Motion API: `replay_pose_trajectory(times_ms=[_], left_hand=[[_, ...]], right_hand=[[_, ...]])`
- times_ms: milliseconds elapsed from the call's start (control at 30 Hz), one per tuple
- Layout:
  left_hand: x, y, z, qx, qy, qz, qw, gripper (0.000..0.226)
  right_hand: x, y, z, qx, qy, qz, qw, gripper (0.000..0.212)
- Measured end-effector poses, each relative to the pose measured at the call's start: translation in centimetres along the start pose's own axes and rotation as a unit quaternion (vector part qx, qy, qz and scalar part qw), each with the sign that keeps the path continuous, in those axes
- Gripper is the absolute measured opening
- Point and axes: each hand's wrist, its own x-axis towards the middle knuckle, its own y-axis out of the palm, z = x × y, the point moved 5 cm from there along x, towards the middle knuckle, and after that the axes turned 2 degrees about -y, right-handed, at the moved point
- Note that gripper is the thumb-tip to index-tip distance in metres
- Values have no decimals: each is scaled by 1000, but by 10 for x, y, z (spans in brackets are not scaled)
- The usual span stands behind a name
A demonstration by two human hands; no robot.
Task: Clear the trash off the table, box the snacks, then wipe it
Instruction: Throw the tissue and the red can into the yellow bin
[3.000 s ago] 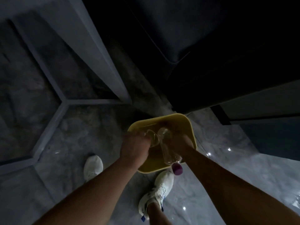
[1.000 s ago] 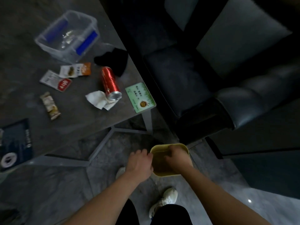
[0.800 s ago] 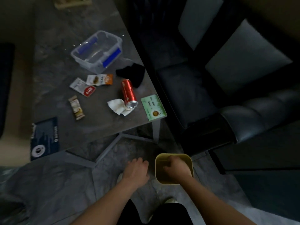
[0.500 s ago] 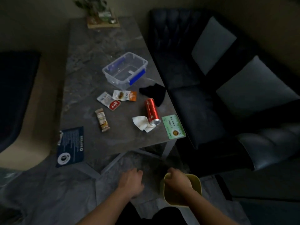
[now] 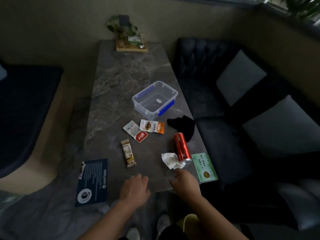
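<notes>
- Both hands had left the yellow bin and risen over the desk.
- Left hand and right hand each kept an empty, loosely spread grip, the right near the tissue.

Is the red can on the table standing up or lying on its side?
On its side. The red can lies flat on the table, its silver end against the crumpled tissue.
</notes>
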Motion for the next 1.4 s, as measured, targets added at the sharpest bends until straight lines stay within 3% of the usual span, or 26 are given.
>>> replay_pose_trajectory(times_ms=[133, 267, 400, 500, 567, 667, 733, 967, 1400], left_hand=[[25, -16, -2, -23, -10, -28, 999, 38], [55, -31, -27, -54, -15, -64, 996, 52], [92, -34, -58, -90, -26, -63, 994, 65], [117, -29, -74, -101, -38, -36, 994, 72], [127, -23, -80, -99, -48, -21, 994, 63], [133, -15, -79, -107, -76, -30, 991, 26], [132, -9, -77, -107, -82, -35, 990, 14], [128, -18, -67, -131, -99, -58, 985, 14], [109, -51, -39, -142, -62, -96, 983, 9]], right_hand=[[34, -25, 9, -19, -18, -58, 998, 32], [71, -51, 6, -38, -39, -93, 994, 13], [108, -66, -9, -61, -33, -106, 992, 28], [131, -64, -23, -59, -12, -66, 996, 47], [143, -59, -32, -46, 4, -36, 998, 56], [152, -51, -42, -32, 16, 0, 999, 61], [155, -44, -47, -22, 21, 13, 999, 64], [161, -36, -50, 1, 34, 37, 999, 64], [130, -60, -39, 31, 72, -64, 995, 59]])
